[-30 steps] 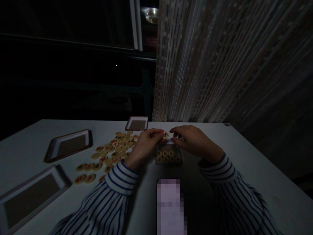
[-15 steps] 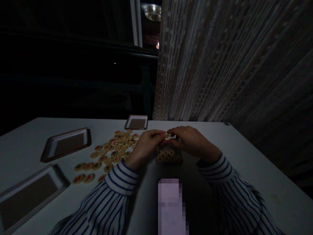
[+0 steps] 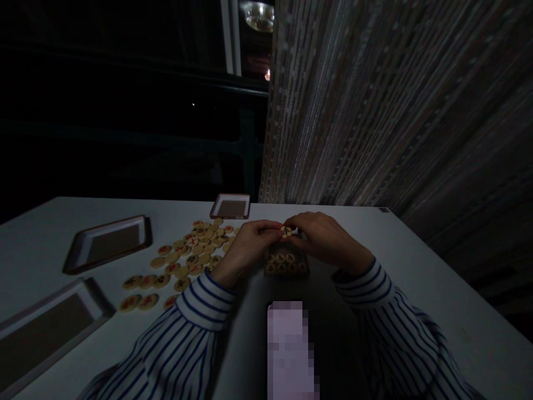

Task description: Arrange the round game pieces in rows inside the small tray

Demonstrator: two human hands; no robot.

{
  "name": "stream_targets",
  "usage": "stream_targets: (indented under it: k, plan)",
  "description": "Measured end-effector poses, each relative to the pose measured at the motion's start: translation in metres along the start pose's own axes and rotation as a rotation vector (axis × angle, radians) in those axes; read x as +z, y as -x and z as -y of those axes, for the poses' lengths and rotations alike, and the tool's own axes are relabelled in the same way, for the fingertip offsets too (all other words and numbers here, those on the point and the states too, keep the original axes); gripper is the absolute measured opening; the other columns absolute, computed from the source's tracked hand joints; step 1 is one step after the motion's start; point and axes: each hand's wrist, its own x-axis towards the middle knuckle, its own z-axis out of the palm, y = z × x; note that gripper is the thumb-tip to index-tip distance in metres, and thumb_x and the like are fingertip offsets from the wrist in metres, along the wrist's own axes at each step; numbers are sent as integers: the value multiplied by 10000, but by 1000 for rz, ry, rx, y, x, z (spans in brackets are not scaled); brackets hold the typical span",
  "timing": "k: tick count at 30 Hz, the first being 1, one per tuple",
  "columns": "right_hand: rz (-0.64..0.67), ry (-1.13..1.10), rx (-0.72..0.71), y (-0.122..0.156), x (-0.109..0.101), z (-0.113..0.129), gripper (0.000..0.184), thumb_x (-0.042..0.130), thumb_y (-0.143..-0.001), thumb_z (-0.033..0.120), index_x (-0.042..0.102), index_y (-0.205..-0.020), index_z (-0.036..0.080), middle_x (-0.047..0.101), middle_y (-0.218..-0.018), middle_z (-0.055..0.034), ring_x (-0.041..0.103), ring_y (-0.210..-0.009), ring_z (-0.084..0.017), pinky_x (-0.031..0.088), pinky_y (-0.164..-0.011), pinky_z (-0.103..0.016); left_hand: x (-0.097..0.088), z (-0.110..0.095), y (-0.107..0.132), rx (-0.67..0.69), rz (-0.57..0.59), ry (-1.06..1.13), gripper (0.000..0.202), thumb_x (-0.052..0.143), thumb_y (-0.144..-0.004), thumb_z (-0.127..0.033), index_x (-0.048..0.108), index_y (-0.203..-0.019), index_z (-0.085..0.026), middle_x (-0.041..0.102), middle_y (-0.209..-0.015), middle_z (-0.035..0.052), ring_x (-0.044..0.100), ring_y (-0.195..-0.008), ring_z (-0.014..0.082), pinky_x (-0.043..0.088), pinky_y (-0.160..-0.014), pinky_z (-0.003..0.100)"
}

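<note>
Between both hands, a round Chinese chess piece (image 3: pixel 286 231) with a black character is held up at its edges. The fingertips of my left hand (image 3: pixel 249 244) pinch it from the left. From the other side, my right hand (image 3: pixel 327 239) grips it with thumb and fingers. Just below them lies a small dark tray (image 3: pixel 298 273) with several pieces in two rows, its far part hidden by my hands. A loose heap of chess pieces (image 3: pixel 204 249), some marked red, some black and some blank-faced, spreads beside my left forearm.
Shallow rimmed trays lie around: a small one (image 3: pixel 231 208) at the far edge, one (image 3: pixel 109 244) at left, and a larger one (image 3: pixel 45 339) at near left. A pixelated phone (image 3: pixel 289 350) lies in front of me. A bead curtain (image 3: pixel 353 100) hangs behind the white table (image 3: pixel 416 289).
The chess piece has turned slightly between my fingertips, and both hands stay close together. The whole view has shifted a little.
</note>
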Motion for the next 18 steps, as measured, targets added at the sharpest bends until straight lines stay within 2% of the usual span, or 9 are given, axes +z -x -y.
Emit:
stream_targets:
  k: [6,9,12,18]
  plan:
    - [5,24,2,1,0,-1,279,500,-836,341,587,-1029,159,647,-944,-74,572,-857,-179,387,-750,-296,-1,0,-2,-1,20,-83,208,617,-697,-246,668,-859,-126,693,-808,43,623,-768,151,477,-730,265]
    - [40,29,42,2,0,-6,250,506,-826,328,598,-999,172,656,-925,-63,584,-817,-169,387,-719,-282,-6,8,-7,56,-9,-274,267,596,-707,-274,662,-923,-131,695,-859,57,622,-806,176,471,-730,278]
    - [101,54,94,2,1,-11,249,507,-818,333,608,-991,184,667,-904,-60,596,-802,-174,384,-684,-274,-13,18,-12,179,-1,-469,308,557,-731,-316,658,-968,-149,686,-947,75,613,-875,193,448,-779,286]
    - [222,101,149,4,4,-15,236,509,-799,335,625,-955,203,678,-846,-61,608,-767,-189,379,-619,-271,-20,19,-7,205,72,-766,240,507,-749,-304,689,-853,-190,697,-846,84,612,-789,217,420,-717,290]
